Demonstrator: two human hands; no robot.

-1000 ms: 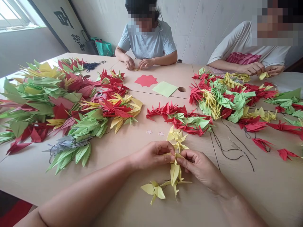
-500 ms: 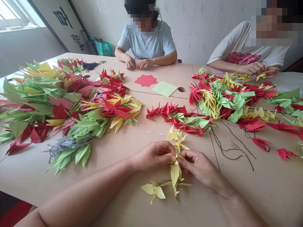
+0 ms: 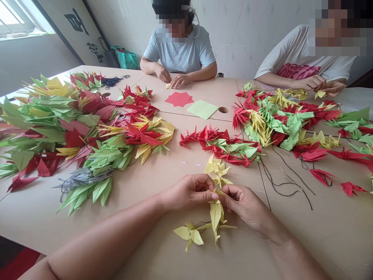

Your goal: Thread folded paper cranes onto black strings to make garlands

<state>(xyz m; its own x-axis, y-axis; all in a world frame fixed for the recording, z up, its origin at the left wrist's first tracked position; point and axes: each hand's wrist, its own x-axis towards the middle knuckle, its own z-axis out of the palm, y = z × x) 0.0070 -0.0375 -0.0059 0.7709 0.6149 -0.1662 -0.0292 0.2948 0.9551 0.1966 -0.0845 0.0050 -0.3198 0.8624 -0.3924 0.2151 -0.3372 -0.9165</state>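
A string of yellow paper cranes (image 3: 216, 214) lies across the table in front of me, threaded on dark cord. My left hand (image 3: 194, 190) pinches one of these cranes between thumb and forefinger. From the other side, my right hand (image 3: 239, 200) grips the same crane, its fingertips nearly touching the left thumb. More yellow cranes (image 3: 216, 167) of the string lie beyond my hands, and one crane (image 3: 189, 234) rests at the near left end. The exact fold under my fingertips is hidden.
Heaped strings of coloured cranes (image 3: 52, 124) cover the left side; another pile (image 3: 279, 120) lies right. A red-and-green string (image 3: 224, 147), loose black thread (image 3: 279, 186), red paper (image 3: 178, 99) and green paper (image 3: 203, 109) lie between. Two people (image 3: 182, 50) sit opposite, handling yellow paper.
My hands stay on the yellow crane with only a slight shift of the fingers. The person opposite has shifted their hands, and a small yellow folded piece now shows by their fingers.
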